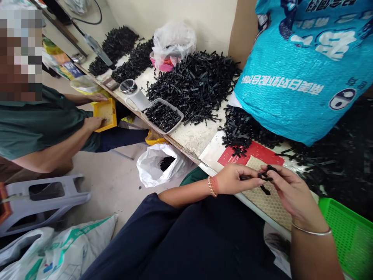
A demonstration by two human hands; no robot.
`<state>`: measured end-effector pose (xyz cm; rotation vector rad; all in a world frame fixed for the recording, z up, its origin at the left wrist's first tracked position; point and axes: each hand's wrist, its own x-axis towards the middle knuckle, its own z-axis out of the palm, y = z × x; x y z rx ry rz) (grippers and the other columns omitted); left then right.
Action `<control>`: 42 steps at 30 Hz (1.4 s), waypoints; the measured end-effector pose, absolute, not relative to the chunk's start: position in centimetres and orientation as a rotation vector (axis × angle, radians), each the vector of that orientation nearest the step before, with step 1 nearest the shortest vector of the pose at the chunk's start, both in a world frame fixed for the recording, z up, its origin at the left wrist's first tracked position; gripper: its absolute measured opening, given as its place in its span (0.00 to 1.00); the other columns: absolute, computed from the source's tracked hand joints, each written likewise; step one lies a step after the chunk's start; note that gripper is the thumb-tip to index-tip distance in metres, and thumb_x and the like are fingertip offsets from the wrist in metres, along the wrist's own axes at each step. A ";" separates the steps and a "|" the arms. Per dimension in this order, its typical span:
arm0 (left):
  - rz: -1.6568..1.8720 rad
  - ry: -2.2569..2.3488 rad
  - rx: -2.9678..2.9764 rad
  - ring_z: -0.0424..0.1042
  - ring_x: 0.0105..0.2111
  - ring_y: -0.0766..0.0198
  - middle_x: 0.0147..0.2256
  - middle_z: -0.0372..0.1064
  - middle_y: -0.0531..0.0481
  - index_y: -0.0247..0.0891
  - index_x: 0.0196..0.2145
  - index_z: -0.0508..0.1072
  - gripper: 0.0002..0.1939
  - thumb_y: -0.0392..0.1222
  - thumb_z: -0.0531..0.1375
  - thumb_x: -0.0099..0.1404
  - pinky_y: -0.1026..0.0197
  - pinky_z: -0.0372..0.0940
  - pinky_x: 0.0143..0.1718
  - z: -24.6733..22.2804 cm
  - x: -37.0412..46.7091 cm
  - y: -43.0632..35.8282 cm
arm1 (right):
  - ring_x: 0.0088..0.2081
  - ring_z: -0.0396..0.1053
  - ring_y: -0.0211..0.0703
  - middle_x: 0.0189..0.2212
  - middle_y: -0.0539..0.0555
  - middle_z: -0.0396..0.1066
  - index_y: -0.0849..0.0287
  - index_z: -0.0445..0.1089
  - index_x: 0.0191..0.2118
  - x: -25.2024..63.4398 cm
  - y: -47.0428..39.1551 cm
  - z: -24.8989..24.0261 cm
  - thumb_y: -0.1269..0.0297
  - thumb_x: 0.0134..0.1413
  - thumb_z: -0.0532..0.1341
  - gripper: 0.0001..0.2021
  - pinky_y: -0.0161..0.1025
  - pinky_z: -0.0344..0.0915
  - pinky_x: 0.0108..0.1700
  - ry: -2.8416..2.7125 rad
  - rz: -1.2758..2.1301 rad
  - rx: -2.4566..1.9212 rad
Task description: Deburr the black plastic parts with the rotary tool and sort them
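My left hand (234, 178), with a beaded bracelet at its wrist, pinches small black strip-shaped parts (264, 189) between thumb and fingers. Facing it, my right hand (294, 192) wears a silver bangle and grips the same black parts from the other side. Both hands meet over a honeycomb-patterned pad (275, 204) at the table's front edge. How many parts are held, and whether they are joined, I cannot make out. Just beyond the fingers lies a red card (271, 154), with a heap of similar black parts (237, 130) partly on it.
A big blue sack (288, 85) stands on black parts. Left of it are a large black heap (195, 85), a clear tub (178, 126) and a white mug (138, 99). A green basket (338, 229) is at right. A co-worker (43, 132) holds a yellow tray (113, 116).
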<state>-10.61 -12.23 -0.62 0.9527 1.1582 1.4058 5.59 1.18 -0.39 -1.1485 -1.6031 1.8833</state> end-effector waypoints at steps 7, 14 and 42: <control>1.348 1.074 0.665 0.62 0.28 0.69 0.27 0.69 0.53 0.32 0.33 0.83 0.31 0.65 0.78 0.48 0.61 0.57 0.30 -0.1 -10.2 -12.2 | 0.38 0.76 0.42 0.37 0.51 0.79 0.45 0.82 0.48 5.5 1.3 0.2 0.50 0.53 0.77 0.18 0.38 0.78 0.40 -1.734 1.704 -1.071; 1.295 1.101 0.640 0.67 0.28 0.67 0.28 0.74 0.50 0.32 0.31 0.83 0.31 0.66 0.79 0.46 0.60 0.62 0.33 -0.1 -10.4 -12.4 | 0.37 0.76 0.40 0.36 0.51 0.79 0.47 0.82 0.48 5.9 1.7 0.5 0.48 0.48 0.79 0.22 0.34 0.77 0.37 -1.829 1.740 -1.056; 1.089 1.064 0.485 0.84 0.31 0.61 0.32 0.84 0.43 0.33 0.34 0.83 0.21 0.55 0.78 0.57 0.58 0.81 0.41 1.3 -12.3 -13.1 | 0.37 0.75 0.38 0.35 0.47 0.77 0.52 0.78 0.51 4.2 1.0 2.1 0.53 0.51 0.79 0.23 0.38 0.75 0.44 -1.764 2.025 -0.853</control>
